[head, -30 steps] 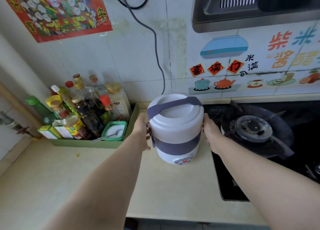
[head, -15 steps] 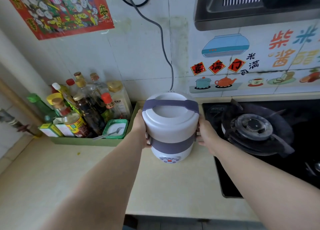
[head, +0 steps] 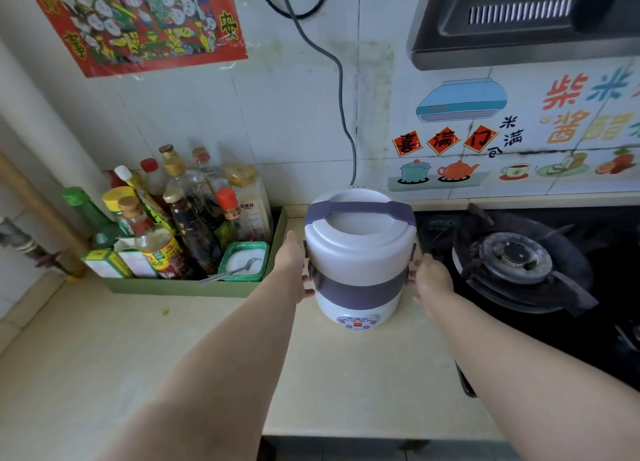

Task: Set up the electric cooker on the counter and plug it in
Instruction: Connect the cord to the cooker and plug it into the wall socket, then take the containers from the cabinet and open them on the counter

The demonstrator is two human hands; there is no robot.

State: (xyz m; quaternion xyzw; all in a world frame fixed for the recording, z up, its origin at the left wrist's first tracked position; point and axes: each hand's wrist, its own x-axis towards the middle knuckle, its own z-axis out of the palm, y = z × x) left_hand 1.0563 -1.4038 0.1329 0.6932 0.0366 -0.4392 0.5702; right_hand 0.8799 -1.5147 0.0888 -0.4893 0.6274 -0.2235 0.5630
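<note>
Looking down from the head view, we see the electric cooker (head: pixel 360 252) standing upright on the tabletop (head: pixel 346 374), between the green tray (head: pixel 194 287) of bottles and the gas stove (head: pixel 516 259). Our left hand (head: pixel 294 266) and right hand (head: pixel 431 284) hold its sides, fingers curled against it. A second ago it was turned askew; now its handle (head: pixel 360 214) lies level and its control panel (head: pixel 357 323) faces us.

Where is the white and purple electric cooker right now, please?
Centre of the head view: the cooker sits on the beige counter between the left hand and right hand, green tray of bottles on its left, black gas stove on its right.
</note>
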